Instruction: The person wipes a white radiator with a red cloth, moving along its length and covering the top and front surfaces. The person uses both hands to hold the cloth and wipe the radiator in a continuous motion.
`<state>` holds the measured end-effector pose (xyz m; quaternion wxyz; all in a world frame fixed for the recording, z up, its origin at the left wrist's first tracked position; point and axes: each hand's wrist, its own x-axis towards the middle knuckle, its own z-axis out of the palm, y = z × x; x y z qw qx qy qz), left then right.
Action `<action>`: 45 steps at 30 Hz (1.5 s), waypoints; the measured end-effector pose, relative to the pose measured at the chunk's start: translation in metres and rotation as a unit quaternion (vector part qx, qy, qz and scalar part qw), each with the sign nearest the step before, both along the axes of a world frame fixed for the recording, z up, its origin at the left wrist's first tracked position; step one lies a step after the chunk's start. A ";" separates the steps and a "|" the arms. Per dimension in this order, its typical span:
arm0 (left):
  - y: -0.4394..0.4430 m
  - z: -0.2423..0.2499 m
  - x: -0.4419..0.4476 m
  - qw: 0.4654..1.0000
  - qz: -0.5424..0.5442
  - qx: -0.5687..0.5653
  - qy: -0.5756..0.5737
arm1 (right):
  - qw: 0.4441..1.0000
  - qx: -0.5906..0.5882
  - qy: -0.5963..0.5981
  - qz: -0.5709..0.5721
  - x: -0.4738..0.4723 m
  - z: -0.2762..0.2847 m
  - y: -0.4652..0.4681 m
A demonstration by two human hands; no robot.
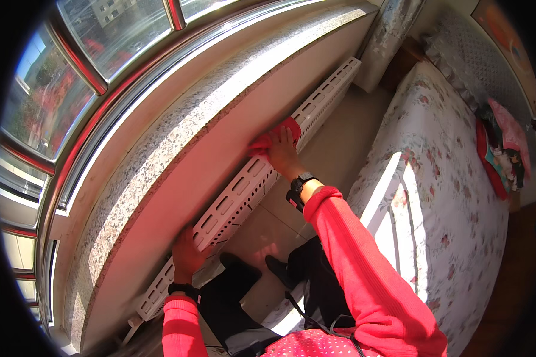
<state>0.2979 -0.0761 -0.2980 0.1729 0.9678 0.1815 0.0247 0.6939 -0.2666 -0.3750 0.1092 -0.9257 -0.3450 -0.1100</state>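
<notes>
A long white slotted radiator cover [232,196] runs diagonally along the wall below the window. My right hand [283,149] presses a red cloth [290,127] onto its top, towards the far half. The cloth bunches out on both sides of my fingers. Nearer to me, my left hand [188,252] rests over the top edge of the cover, with its fingers on the wall side and partly in shadow. No object shows in that hand.
A speckled stone windowsill [169,147] curves above the radiator, with metal window bars [78,53] beyond. To the right stands a bed with a flowered sheet [451,201] and folded fabrics [504,151]. A pipe column [386,44] rises at the far corner; tiled floor [277,223] lies between.
</notes>
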 end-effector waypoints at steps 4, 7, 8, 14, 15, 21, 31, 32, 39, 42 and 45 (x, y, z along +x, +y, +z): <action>0.000 0.001 0.000 0.998 0.026 -0.041 0.034 | 0.998 -0.037 0.002 0.045 -0.040 0.023 0.000; 0.000 0.001 0.001 0.999 0.019 -0.040 0.023 | 0.996 0.014 0.074 0.045 -0.087 0.032 0.004; 0.000 0.001 0.001 0.999 0.013 -0.036 0.013 | 0.992 0.044 0.109 0.035 -0.099 0.034 0.006; 0.000 0.000 0.002 0.998 -0.006 -0.052 -0.044 | 0.989 0.082 0.117 0.050 -0.093 0.032 0.003; 0.000 -0.001 0.002 0.997 -0.002 -0.061 -0.039 | 0.992 0.069 0.091 0.049 -0.081 0.029 0.001; -0.001 -0.003 0.002 1.000 0.009 -0.028 -0.007 | 0.999 0.041 -0.016 0.023 -0.003 0.010 -0.005; 0.001 -0.005 0.002 1.000 0.004 0.011 0.008 | 0.996 -0.077 -0.006 0.042 0.003 0.018 -0.010; 0.000 -0.005 0.002 1.000 0.003 0.008 0.001 | 0.999 -0.024 0.013 0.046 -0.011 0.024 -0.010; 0.002 -0.009 -0.001 1.000 0.010 -0.017 -0.008 | 0.984 0.064 0.150 0.069 -0.098 0.054 -0.006; 0.003 -0.013 -0.003 1.000 0.002 0.003 -0.024 | 0.986 0.043 0.143 0.072 -0.085 0.061 -0.007; 0.005 -0.016 -0.005 1.000 0.000 0.013 -0.027 | 0.993 0.053 0.097 0.053 -0.056 0.062 -0.006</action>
